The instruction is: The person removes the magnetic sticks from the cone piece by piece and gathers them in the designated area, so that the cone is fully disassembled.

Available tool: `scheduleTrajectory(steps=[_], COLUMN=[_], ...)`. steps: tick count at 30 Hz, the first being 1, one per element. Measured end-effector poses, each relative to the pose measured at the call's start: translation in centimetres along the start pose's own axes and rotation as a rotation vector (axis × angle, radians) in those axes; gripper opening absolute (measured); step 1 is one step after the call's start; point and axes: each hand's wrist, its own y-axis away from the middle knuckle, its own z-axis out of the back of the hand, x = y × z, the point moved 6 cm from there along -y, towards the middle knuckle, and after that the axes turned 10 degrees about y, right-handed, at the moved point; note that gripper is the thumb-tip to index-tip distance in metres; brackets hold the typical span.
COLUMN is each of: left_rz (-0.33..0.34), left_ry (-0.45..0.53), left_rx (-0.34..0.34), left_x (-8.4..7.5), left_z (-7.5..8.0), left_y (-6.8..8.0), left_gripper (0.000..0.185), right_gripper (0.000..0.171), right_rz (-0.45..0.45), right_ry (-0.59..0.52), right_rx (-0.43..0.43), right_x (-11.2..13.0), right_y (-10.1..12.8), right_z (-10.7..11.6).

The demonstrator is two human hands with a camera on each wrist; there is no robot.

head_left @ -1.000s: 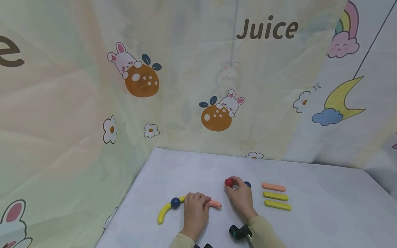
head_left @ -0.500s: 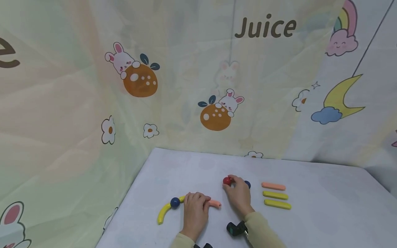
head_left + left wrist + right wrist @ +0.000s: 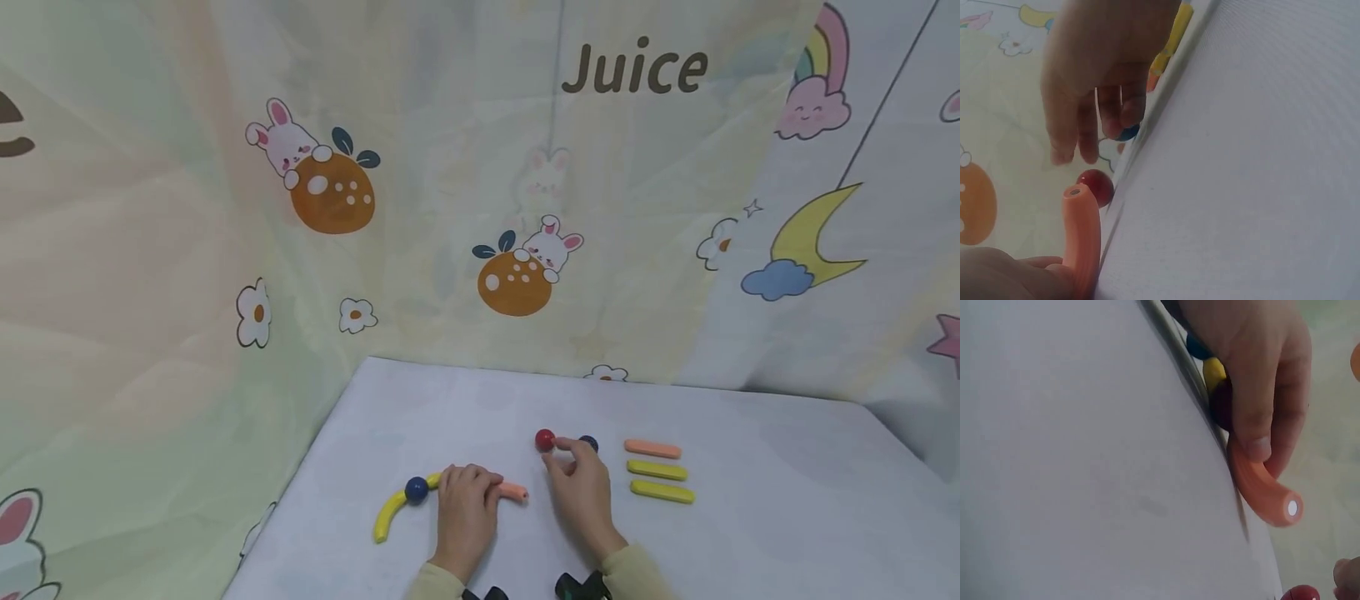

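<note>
My left hand (image 3: 468, 504) lies over a curved orange stick (image 3: 514, 492) and grips it between fingers and thumb (image 3: 1260, 440); the stick's free end (image 3: 1079, 225) points toward a red ball. That stick continues left into a blue ball (image 3: 416, 490) and a curved yellow stick (image 3: 387, 518). My right hand (image 3: 576, 482) hovers with loosely bent fingers just behind the red ball (image 3: 544, 440), which lies free on the table (image 3: 1096, 186). A second blue ball (image 3: 589, 443) sits under the fingertips (image 3: 1127, 132); whether they touch it is unclear.
Three straight sticks lie in a row to the right: one orange (image 3: 652, 449) and two yellow (image 3: 657, 471) (image 3: 662, 492). The white table (image 3: 787, 500) is walled by a cartoon-print curtain (image 3: 450, 208) at the back and left. Black wrist cameras (image 3: 581, 586) show at the bottom edge.
My right hand has let go of the red ball and drawn back slightly; the ball now rests on the table. My left hand stays on the orange stick.
</note>
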Motion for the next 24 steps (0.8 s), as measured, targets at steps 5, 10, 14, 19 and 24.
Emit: scheduleTrajectory(steps=[5,10,14,19,24], left_rz=[-0.069,-0.135,-0.127,-0.123,-0.15], left_ry=[0.005,0.06,0.119,0.105,-0.015], left_rx=[-0.03,-0.036,0.004,0.04,0.007], left_x=[-0.2,-0.6,-0.7,-1.3,-1.8], left_z=[0.4,0.4,0.0,-0.1,0.2], left_y=[-0.1,0.0,0.1,0.2,0.4], left_gripper=[0.009,0.009,0.017,0.026,0.023], right_gripper=[0.015,0.021,0.018,0.016,0.015], right_rz=[0.076,0.154,0.161,0.08,0.056], right_ry=[-0.035,0.06,0.146,0.207,0.222], right_rx=[0.117,0.2,0.15,0.094,0.077], right_x=[1.2,1.9,1.9,1.1,0.5], right_y=[2.4,3.6,3.7,3.5,3.5], right_z=[0.1,-0.3,-0.1,0.5,0.8])
